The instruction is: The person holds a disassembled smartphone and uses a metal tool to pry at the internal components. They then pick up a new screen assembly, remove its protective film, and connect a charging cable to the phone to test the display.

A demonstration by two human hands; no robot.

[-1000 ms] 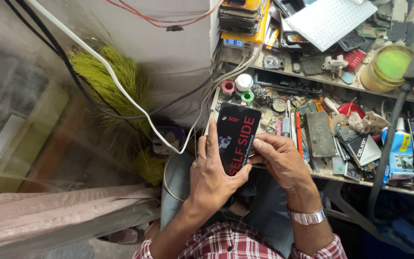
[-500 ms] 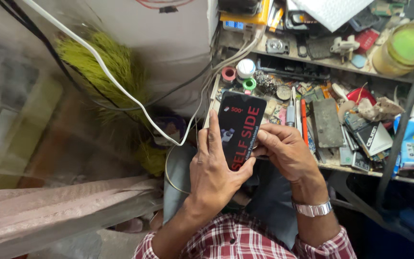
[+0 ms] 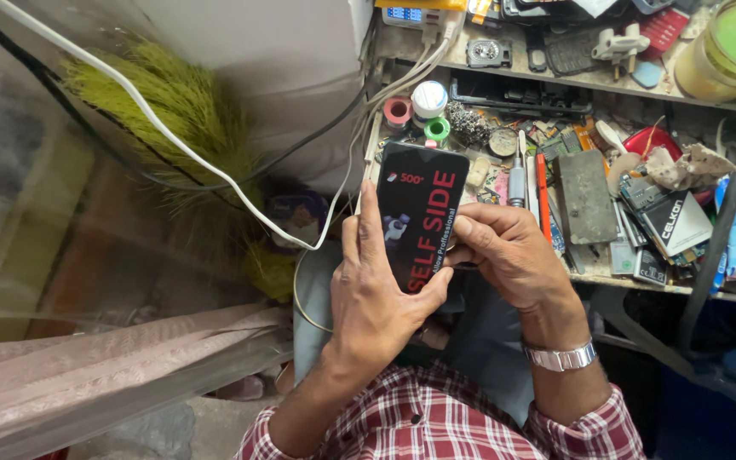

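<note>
A black smartphone [image 3: 417, 209] with a printed red-and-white protective film on its screen is held upright over my lap, in front of the cluttered workbench. My left hand [image 3: 375, 294] wraps its lower left side, the thumb lying across the bottom edge. My right hand [image 3: 508, 254] grips the right edge, fingertips pressed on the film near the middle. A metal watch [image 3: 560, 357] is on my right wrist.
The workbench [image 3: 641, 277] holds several tools, phone parts, tape rolls [image 3: 414, 109], a screwdriver [image 3: 517, 175] and a red-lidded item. A yellow-green jar [image 3: 726, 47] stands at the back right. White cable [image 3: 215, 175] crosses left; a green brush [image 3: 163, 102] lies behind glass.
The phone and both hands stay together; the view has shifted slightly, bringing them a little higher and nearer. My right fingers have slid along the phone's right edge.
</note>
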